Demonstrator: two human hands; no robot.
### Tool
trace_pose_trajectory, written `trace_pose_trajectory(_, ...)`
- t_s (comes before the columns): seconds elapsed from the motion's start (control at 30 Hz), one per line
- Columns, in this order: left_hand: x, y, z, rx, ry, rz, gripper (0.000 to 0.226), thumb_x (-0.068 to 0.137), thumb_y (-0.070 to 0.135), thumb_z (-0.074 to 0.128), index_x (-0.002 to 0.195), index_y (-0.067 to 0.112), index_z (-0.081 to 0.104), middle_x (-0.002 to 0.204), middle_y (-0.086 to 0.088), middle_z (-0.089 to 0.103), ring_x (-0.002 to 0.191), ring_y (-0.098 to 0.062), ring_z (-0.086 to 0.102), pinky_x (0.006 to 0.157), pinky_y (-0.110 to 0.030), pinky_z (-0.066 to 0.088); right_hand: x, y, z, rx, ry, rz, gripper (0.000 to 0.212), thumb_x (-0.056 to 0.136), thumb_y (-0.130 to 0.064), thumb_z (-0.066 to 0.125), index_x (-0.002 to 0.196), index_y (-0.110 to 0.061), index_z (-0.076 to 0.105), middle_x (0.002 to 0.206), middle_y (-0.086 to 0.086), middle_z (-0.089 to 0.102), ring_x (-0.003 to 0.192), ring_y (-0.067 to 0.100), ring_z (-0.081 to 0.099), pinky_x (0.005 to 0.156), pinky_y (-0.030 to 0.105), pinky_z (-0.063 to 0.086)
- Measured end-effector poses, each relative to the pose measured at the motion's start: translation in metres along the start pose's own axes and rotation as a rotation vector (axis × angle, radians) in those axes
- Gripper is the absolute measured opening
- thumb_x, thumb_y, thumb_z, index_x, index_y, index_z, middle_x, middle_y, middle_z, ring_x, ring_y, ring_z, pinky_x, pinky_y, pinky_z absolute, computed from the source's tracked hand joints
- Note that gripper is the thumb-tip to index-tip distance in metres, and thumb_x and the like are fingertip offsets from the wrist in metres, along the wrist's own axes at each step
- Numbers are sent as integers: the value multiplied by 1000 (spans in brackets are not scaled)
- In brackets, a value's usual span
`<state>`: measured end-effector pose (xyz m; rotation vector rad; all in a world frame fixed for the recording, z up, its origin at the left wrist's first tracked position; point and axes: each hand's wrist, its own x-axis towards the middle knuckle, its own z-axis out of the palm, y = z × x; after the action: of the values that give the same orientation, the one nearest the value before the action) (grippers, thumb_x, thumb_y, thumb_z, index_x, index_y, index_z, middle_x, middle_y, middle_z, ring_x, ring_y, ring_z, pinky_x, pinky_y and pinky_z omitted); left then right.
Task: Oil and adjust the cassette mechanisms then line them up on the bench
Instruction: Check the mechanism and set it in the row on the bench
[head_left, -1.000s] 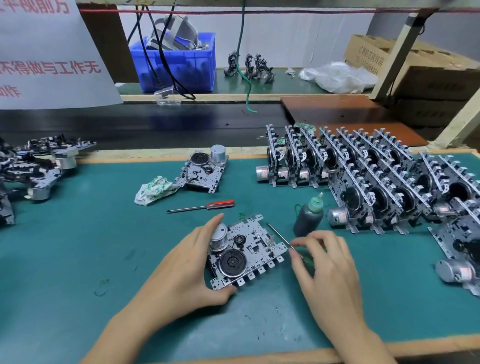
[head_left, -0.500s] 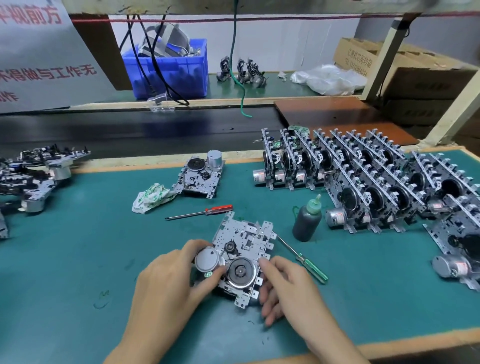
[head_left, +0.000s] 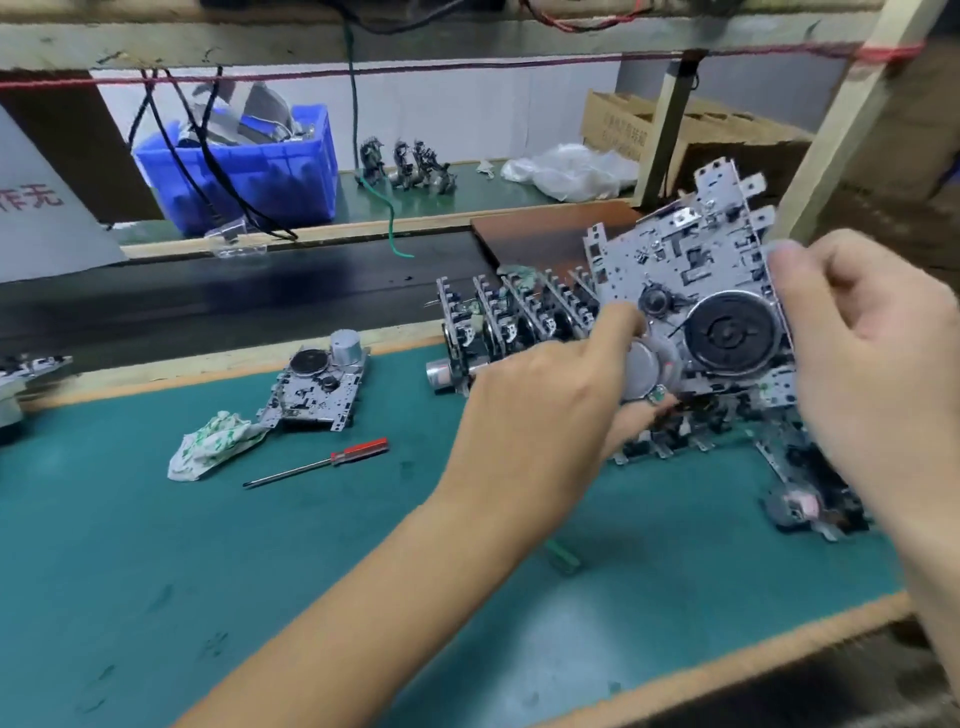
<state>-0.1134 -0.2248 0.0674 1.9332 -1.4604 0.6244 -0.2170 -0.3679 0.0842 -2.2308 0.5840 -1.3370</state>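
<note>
Aloft, both hands' fingers (head_left: 613, 322) grip a flat, notched metal cassette mechanism (head_left: 691, 270).

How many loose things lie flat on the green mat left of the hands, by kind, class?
Cassette mechanism: 1
Red-handled screwdriver: 1
Crumpled cloth: 1
Total: 3
Not counted: the mechanism that the left hand and right hand hold up in the air, and the standing rows behind it.
</note>
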Motion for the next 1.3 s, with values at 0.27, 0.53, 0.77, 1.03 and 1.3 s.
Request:
trace_pose_trajectory(0.27,82,72,99,-190,-229,154,48,86,35,67,121,12,42,88,-7,66,81,-32,61,60,-37,43,50,72,-97,-434,-1,-103,36,95,-45,44,69,-21,39,54,0,41,53,25,39,55,40,30)
trace_pose_trajectory(0.53,92,130,191,-412,-542,-9,41,94,29,57,124,4,45,108,-17,63,105,-33,55,84,-42,45,37,145,-134,-889,-199,-92,30,94,-25,54,72,-6,47,57,23,55,56,43,56,53,37,35)
trace_pose_trajectory(0.77,75,132,217,-20,-453,182,38,102,38,30,118,8,47,119,-9,55,114,-25,43,103,-32,23,13,196,-117,-908,-377,159,29,94,-37,48,77,-14,47,64,15,52,69,38,56,58,37,34)
trace_pose_trajectory(1.03,75,133,219,22,-444,173,39,102,37,26,124,9,43,123,-6,52,116,-23,42,104,-30,24,9,204,-106,-853,-454,192,32,96,-35,46,74,-12,44,64,6,48,66,28,42,58,35,31)
trace_pose_trajectory(1.3,82,135,219,-29,-593,176,51,104,33,20,151,13,15,159,-5,16,141,-23,24,114,-36,19,4,203,-112,-769,-534,159,27,95,-27,44,69,-22,40,61,-6,46,59,18,43,51,32,26)
